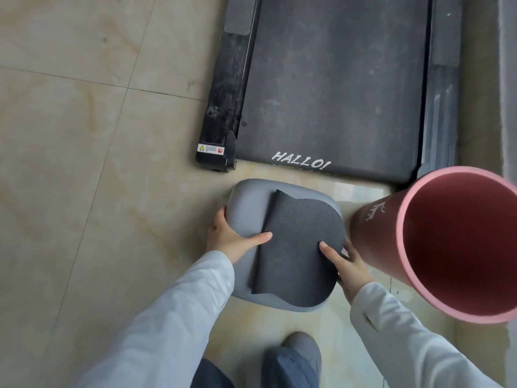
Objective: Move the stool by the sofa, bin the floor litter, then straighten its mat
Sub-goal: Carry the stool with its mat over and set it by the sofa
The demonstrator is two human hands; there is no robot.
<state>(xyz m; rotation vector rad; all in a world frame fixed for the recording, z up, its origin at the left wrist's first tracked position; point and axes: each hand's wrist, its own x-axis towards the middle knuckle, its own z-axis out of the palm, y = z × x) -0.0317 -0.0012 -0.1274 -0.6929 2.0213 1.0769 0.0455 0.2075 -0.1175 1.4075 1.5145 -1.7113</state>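
A grey stool with a rounded seat stands on the tiled floor in front of me. A dark textured mat lies skewed on its seat, leaving the seat's left part bare, its upper left corner curled. My left hand grips the stool's left edge, thumb lying on the seat and touching the mat's edge. My right hand holds the stool's right edge, thumb pressed on the mat. A pink bin stands open just right of the stool. No litter shows on the floor.
A black walking treadmill marked "HALLO!" lies flat on the floor just beyond the stool. A grey upholstered edge runs along the far right. Beige tiles spread to the left. My foot in a grey slipper is below the stool.
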